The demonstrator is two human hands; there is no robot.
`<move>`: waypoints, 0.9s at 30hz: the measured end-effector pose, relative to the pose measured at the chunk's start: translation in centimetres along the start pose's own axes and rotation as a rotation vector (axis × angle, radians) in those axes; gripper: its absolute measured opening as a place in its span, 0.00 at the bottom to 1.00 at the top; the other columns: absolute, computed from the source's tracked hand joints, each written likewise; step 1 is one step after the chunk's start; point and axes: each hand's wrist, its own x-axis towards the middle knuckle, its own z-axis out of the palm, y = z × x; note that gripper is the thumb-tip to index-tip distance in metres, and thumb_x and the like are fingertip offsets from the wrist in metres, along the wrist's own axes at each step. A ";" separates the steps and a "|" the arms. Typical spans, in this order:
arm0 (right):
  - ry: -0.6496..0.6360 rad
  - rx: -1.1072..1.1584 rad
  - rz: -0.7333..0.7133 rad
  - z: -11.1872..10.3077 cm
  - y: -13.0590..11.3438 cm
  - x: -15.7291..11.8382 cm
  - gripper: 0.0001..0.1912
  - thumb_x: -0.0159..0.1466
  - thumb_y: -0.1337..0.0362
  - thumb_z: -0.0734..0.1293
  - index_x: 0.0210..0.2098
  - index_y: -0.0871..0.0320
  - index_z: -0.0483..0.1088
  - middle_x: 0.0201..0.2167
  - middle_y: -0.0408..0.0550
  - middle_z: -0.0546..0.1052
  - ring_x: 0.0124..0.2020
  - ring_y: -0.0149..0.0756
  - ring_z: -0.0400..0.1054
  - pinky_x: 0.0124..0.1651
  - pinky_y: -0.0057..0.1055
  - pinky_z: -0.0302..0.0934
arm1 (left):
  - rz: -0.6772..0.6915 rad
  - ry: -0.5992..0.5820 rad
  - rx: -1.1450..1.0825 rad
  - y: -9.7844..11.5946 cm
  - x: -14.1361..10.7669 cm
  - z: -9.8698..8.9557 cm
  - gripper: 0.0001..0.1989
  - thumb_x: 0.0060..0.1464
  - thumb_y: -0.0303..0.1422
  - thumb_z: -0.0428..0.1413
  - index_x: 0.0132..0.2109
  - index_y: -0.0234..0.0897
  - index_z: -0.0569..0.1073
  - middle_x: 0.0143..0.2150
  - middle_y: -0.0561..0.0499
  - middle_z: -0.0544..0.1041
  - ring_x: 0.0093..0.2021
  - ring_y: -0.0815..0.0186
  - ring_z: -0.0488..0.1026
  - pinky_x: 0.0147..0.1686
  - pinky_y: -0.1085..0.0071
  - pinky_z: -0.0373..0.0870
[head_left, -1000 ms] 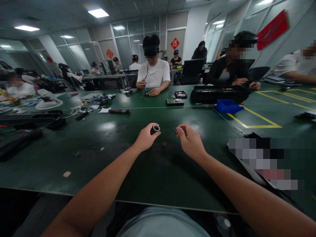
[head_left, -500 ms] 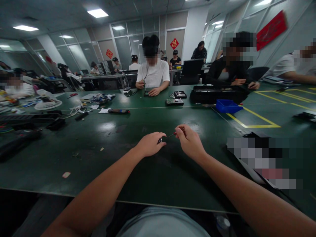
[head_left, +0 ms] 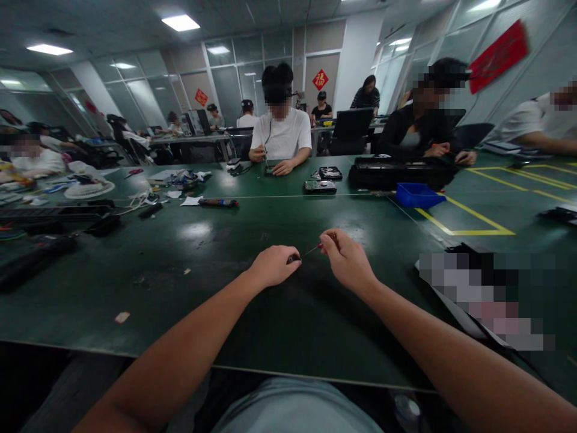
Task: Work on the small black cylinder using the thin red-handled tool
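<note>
My left hand (head_left: 274, 265) is curled around a small dark object (head_left: 291, 259), mostly covered by the thumb and fingers, so its kind cannot be made out. To its right, my right hand (head_left: 346, 257) pinches a thin screwdriver (head_left: 311, 251) by its red handle. The metal shaft slants down and left, its tip at or very near the dark object; whether they touch cannot be told. Both hands are just above the green table (head_left: 252, 325).
Hard drives (head_left: 320, 186) lie ahead, with a long black case (head_left: 401, 174) and a blue bin (head_left: 418, 195) to the right. A second screwdriver (head_left: 219, 202) lies left of centre. Clutter covers the far left. A person (head_left: 282, 135) works opposite.
My left thumb and fingers have closed further around the small dark object, which has tilted. The screwdriver now slants more steeply downward; my right hand has barely moved.
</note>
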 end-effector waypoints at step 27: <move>-0.002 0.032 0.004 -0.2 0.1 0.1 0.12 0.70 0.57 0.58 0.39 0.55 0.69 0.31 0.47 0.78 0.34 0.39 0.73 0.38 0.35 0.61 | -0.457 0.429 -1.536 -8.9 -2.8 -8.3 0.11 0.56 0.28 0.57 0.47 0.34 0.75 0.32 0.52 0.69 0.24 0.73 0.66 0.18 0.78 0.60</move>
